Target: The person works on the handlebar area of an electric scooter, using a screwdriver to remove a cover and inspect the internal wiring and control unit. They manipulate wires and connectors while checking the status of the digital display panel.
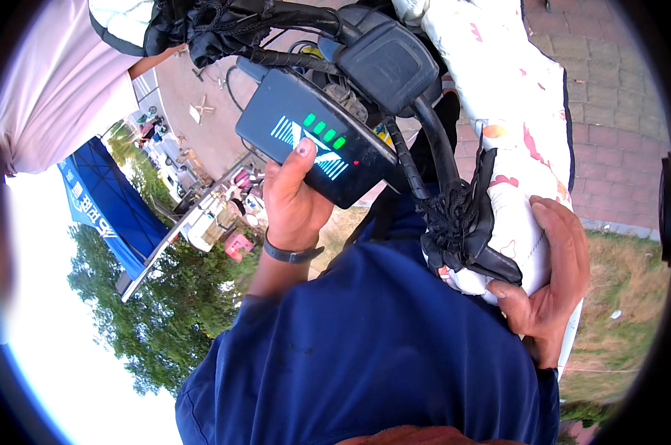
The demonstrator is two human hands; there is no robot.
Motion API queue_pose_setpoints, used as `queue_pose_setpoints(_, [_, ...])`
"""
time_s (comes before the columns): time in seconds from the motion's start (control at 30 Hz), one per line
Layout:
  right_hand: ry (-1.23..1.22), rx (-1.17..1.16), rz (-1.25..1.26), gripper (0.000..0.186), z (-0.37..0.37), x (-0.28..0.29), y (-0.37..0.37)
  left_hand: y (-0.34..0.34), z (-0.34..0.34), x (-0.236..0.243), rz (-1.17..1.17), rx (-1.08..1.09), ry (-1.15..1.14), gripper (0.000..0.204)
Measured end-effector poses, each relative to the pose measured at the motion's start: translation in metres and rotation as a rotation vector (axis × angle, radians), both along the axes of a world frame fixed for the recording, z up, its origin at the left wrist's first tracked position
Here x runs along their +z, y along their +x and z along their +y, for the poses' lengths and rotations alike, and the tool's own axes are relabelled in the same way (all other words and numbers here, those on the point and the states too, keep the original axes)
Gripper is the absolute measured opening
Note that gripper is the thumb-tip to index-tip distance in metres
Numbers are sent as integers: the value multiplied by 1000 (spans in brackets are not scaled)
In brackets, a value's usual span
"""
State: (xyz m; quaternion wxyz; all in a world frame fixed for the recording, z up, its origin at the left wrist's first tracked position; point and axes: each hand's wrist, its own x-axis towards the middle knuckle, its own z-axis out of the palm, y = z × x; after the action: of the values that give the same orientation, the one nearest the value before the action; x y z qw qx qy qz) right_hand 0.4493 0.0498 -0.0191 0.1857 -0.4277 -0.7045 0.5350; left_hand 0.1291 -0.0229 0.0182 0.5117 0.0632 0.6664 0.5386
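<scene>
My left hand [298,199] grips a flat black display panel [265,119], its thumb lying across the front and its other fingers hidden behind. Green bars and white slanted stripes glow on the panel, with a small red mark beside them. The panel sits against the handlebar [433,137] of what looks like an electric scooter. Over on the right, my right hand [558,274] curls around a white padded handlebar cover [510,222] at the bar's end. Gathered black fabric [458,219] closes the cover's mouth, and what lies inside is hidden.
A dark square box [391,63] is mounted mid-handlebar, with cables around it. At the upper left stands a person in a pink garment [61,81], an arm near the other cover [194,30]. Beyond are a blue canopy [116,208], cluttered tables, trees, brick paving [617,156] and grass.
</scene>
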Motion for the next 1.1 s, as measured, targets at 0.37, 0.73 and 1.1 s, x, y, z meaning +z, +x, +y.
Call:
queue_pose_setpoints(0.37, [-35, 22, 5, 89, 4, 0, 0, -5, -9, -4, -2, 70, 7, 39])
queue_pose_setpoints(0.73, [-55, 33, 11, 89, 3, 0, 1, -4, -8, -7, 42, 36, -22, 41])
queue_pose_setpoints(1.1, [-78, 36, 7, 89, 4, 0, 2, -5, -7, -21, 20, 86, 1, 36])
